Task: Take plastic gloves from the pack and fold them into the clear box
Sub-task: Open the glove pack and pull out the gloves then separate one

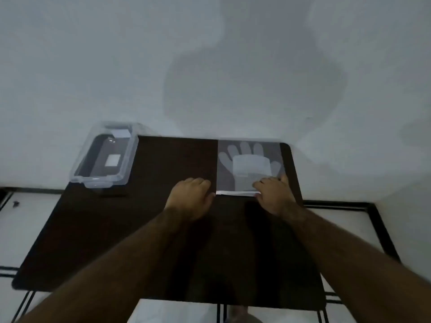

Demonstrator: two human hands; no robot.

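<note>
At the far right corner of the dark worktop (144, 229) lies the pack of plastic gloves (249, 167), flat, with a glove outline showing through its clear face and the fingers of that outline pointing away from me. Its long axis runs from me toward the wall, and its near short edge, a white strip (235, 193), lies crosswise directly between my two hands.

My left hand (190, 198) rests knuckles-up just beside the strip's left end, fingers curled under; it seems to touch the corner, but I cannot tell whether it has pinched anything. My right hand (274, 194) lies on the pack's near right corner, fingers spread low across the strip and the film, pressing or pinching it; the grip itself is hidden under the fingers, so I cannot say how closed it is. Both hands are equally close to the opening, the right one more fully on the pack.

The clear box (105, 159) stands open on the far left corner of the worktop, partly overhanging its edge, well apart from the pack and nearer my left hand. A small white patch shows at its bottom; I cannot tell if that is a label or a folded glove.

I judge the step in hand to be opening the pack at this near edge, so gloves would draw out toward me, along the long axis.
</note>
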